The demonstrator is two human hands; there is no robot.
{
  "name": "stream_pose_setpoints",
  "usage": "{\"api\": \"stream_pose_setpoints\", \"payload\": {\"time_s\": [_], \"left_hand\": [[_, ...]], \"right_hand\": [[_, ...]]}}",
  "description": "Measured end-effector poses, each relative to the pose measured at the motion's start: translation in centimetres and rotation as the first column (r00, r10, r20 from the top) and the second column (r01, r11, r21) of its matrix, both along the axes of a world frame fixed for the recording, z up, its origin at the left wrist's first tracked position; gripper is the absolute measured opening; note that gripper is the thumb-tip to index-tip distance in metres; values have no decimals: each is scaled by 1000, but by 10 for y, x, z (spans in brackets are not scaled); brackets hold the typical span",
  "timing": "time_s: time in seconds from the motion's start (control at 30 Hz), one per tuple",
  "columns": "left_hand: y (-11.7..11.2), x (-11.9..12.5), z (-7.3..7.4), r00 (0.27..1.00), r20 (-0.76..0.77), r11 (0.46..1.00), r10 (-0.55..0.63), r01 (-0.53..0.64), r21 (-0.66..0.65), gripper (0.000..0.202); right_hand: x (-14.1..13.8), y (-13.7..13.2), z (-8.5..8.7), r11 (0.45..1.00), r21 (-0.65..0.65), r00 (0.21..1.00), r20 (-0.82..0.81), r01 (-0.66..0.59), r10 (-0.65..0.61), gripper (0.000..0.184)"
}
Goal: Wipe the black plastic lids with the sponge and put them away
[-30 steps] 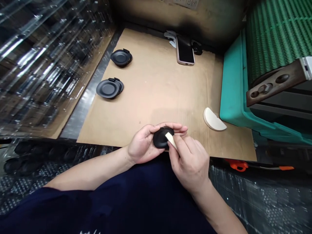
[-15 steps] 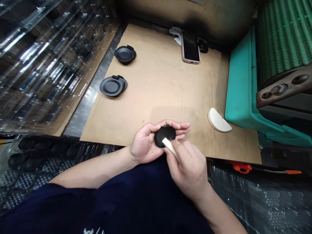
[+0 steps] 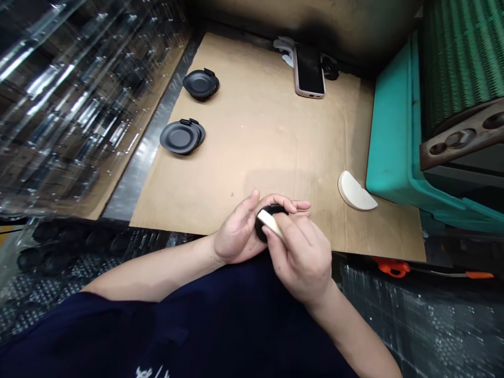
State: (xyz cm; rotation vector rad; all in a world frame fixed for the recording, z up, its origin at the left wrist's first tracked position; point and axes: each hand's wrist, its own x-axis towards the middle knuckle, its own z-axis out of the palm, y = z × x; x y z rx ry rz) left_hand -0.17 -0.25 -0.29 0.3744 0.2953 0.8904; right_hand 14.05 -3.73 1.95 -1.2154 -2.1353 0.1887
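Well, left hand (image 3: pixel 238 231): palm up, fingers curled loosely round the far side of a black oval dish (image 3: pixel 259 230), thumb lifted off it.
Right hand (image 3: pixel 303 247): thumb and forefinger pinched narrow on a white sponge piece (image 3: pixel 269 220), its end over the dish.
Black oval dish: in the left palm, right at the right fingertips; light and stiff, I'd say, smooth enough to slip or scuff; best held by its rim, backed from below.
White sponge piece: probably soft and almost weightless; pinch it close to the working end.
Half-moon sponge (image 3: pixel 356 191): right of the right fingers, on the cardboard sheet (image 3: pixel 268 152), near the teal crate (image 3: pixel 389 131).
Stacked black dishes (image 3: pixel 180 137): beyond the left fingers, leftward.
Phone (image 3: pixel 310 71): well beyond both hands' fingers.
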Motion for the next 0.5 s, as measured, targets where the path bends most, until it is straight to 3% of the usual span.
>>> {"api": "stream_pose_setpoints", "payload": {"time_s": [0.07,0.2,0.4,0.5], "left_hand": [[0,0,-1,1000,-9,1000,-8,8,-6,57],[2,0,-1,1000,-22,999,-10,9,-39,63],[0,0,1,999,-38,1000,-8,8,-14,56],[0,0,0,999,-46,1000,12,-13,-29,59]], "right_hand": [[1,0,0,1000,0,1000,-22,9,-9,19],[2,-2,-1,994,-32,994,-2,-108,108,19],[3,2,-2,999,19,999,-24,-27,27,21],[3,-5,-2,993,-19,993,18,-115,116,19]]}}
